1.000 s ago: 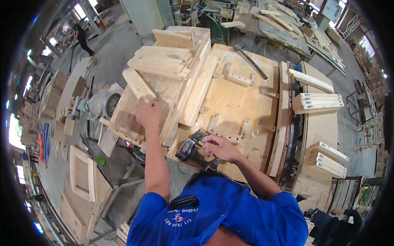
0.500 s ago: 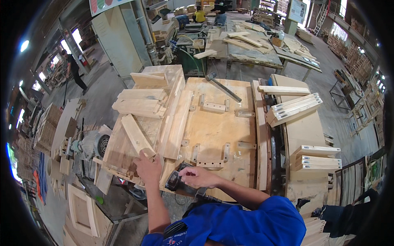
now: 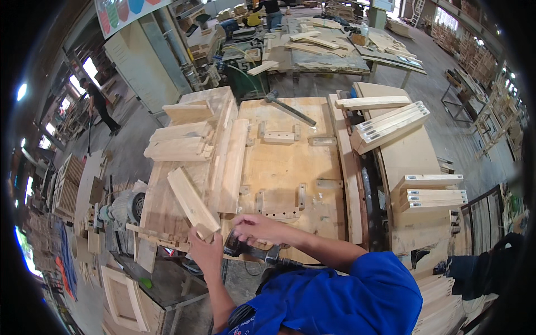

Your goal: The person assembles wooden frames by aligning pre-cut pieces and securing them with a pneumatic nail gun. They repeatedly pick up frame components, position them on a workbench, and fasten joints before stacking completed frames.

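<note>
Woodshop workbench [image 3: 290, 167], left hand [image 3: 205, 251] fingers grasping pale wooden slat [image 3: 191, 202], right hand [image 3: 258, 228] fingers clenched on dark power tool [image 3: 237, 245]

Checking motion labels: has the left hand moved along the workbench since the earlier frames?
Yes. The left hand slid back toward the near edge of the pale plywood workbench, holding the short wooden plank.

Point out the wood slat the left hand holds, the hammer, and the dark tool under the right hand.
wood slat [image 3: 190, 200], head view, middle of its flat face.
hammer [image 3: 290, 109], head view, middle of its handle.
dark tool [image 3: 233, 245], head view, its visible body.
</note>
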The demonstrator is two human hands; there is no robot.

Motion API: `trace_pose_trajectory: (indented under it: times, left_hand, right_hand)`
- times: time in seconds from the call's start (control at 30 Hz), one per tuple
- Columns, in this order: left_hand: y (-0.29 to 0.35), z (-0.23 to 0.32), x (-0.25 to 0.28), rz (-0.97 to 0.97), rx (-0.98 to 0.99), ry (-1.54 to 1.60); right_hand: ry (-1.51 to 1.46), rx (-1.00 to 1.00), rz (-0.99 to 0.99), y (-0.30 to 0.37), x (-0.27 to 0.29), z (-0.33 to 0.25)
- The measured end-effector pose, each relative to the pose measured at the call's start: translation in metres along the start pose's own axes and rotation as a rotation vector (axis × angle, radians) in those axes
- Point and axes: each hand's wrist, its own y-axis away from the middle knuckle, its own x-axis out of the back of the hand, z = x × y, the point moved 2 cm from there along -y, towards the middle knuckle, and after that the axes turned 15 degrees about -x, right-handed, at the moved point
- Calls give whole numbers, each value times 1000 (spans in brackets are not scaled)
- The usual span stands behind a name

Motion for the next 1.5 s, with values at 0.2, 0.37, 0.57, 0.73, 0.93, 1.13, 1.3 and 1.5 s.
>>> trace_pose_trajectory:
  times: [0.2,0.37,0.57,0.73,0.93,1.13,1.3,1.5]
  left_hand:
    - [34,35,3,-115,-119,0]
    - [87,9,20,-67,-13,304]
    - [96,23,-6,15,490,1099]
    - [17,44,-50,-119,303,1368]
    - [-61,34,-77,-536,296,1317]
    - [-121,24,-136,-874,262,1184]
    - [-160,25,-175,-517,-476,4]
    - [-173,17,-242,-525,-668,-240]
  right_hand:
    - [-298,13,-57,-87,-3,-9]
    - [-228,106,-34,-69,-27,22]
    - [-274,416,189,0,-27,33]
    - [-104,326,404,67,30,22]
    - [1447,619,1178,133,65,-24]
    - [1331,422,1035,104,117,-24]
    - [1431,256,1069,84,135,-6]
    - [1379,188,957,52,136,11]
